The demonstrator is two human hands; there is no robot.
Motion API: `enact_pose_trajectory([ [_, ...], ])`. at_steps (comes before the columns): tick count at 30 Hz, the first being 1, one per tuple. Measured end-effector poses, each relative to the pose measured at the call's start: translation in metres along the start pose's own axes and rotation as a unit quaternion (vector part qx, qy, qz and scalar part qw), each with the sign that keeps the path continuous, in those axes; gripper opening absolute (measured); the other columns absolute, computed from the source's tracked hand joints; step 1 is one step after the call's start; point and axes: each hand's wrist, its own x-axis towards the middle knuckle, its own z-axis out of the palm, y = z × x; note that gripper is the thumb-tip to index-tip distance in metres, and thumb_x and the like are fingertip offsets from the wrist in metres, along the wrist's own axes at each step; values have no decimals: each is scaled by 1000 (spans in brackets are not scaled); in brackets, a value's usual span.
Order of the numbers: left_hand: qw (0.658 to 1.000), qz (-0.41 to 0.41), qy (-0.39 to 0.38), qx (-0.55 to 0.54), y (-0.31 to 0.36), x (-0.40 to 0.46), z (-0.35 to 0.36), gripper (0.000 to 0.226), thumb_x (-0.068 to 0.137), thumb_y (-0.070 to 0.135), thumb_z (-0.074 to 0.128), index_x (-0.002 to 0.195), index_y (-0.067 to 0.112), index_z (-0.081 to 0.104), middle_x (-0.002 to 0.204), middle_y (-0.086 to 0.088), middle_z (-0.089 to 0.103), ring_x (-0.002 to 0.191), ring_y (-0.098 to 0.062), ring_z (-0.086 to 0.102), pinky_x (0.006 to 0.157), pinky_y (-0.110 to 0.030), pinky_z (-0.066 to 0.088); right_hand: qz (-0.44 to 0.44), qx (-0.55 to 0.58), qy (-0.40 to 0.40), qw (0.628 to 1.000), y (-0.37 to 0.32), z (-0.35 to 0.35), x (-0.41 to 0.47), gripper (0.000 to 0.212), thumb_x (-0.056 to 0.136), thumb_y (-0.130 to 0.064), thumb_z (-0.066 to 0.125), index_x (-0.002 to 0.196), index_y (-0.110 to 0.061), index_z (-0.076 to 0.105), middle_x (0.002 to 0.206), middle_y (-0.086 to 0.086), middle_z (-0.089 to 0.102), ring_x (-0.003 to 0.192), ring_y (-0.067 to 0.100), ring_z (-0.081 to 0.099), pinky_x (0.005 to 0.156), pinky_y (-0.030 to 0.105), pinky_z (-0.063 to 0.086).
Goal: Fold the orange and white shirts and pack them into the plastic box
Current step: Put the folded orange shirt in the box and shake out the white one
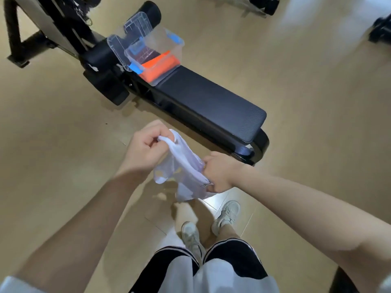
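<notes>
The white shirt (184, 170) hangs bunched in the air between my hands, above the floor in front of my feet. My left hand (146, 148) grips its upper edge, fingers curled round the cloth. My right hand (220, 172) pinches the lower right part. The clear plastic box (157, 51) with blue latches stands on the far end of the black bench (211, 102). Its lid (129, 37) is swung open to the left. The orange shirt (158, 65) lies folded inside the box.
The bench's black frame and a roller pad (151, 12) stand behind the box. Tan floor surrounds the bench. Dark equipment (380, 30) sits at the top right. My legs and white shoes (226, 216) are below the shirt.
</notes>
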Motion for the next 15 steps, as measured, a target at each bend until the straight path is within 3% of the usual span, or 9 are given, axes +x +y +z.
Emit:
enact_pose_trajectory([
  [3, 1000, 12, -17, 12, -13, -7, -13, 13, 65, 13, 44, 55, 16, 52, 64, 8, 46, 59, -11, 38, 55, -19, 29, 59, -90, -24, 994, 3, 4, 0, 31, 92, -37, 44, 112, -19, 58, 112, 3, 63, 110, 23, 46, 87, 32, 31],
  [6, 995, 37, -26, 89, -27, -9, -23, 9, 64, 12, 44, 56, 11, 48, 64, 11, 42, 56, -2, 39, 52, -12, 24, 150, -135, -22, 979, 19, 1, -7, 33, 93, -24, 46, 126, -19, 50, 121, 3, 56, 112, 24, 45, 86, 31, 33],
  [9, 992, 51, -23, 115, -35, -9, -26, 19, 63, 24, 42, 46, 18, 35, 63, 14, 41, 54, 0, 36, 49, -12, 21, 230, -84, -39, 969, 36, -6, -27, 37, 90, -19, 50, 126, -18, 50, 122, 6, 54, 112, 26, 48, 84, 31, 37],
  [11, 993, 51, -10, 101, -34, -7, -19, 23, 64, 29, 43, 46, 21, 31, 62, 13, 40, 54, -2, 34, 50, -13, 22, 304, 5, -39, 952, 42, -7, -44, 33, 87, -15, 48, 120, -15, 52, 116, 9, 54, 105, 28, 53, 74, 33, 40],
  [13, 997, 48, 5, 67, -28, -5, -4, 29, 66, 28, 46, 46, 17, 28, 62, 10, 35, 56, -3, 31, 53, -17, 28, 403, 185, -11, 896, 47, -4, -61, 20, 83, -15, 44, 101, -13, 53, 102, 10, 57, 87, 29, 57, 64, 30, 41],
  [15, 998, 59, -4, 17, -17, -2, 14, 29, 67, 26, 48, 46, 18, 31, 61, 10, 34, 57, -3, 32, 59, -25, 41, 475, 408, 49, 778, 54, 0, -79, 8, 86, -17, 41, 85, -13, 48, 86, 11, 56, 71, 29, 53, 61, 30, 45],
])
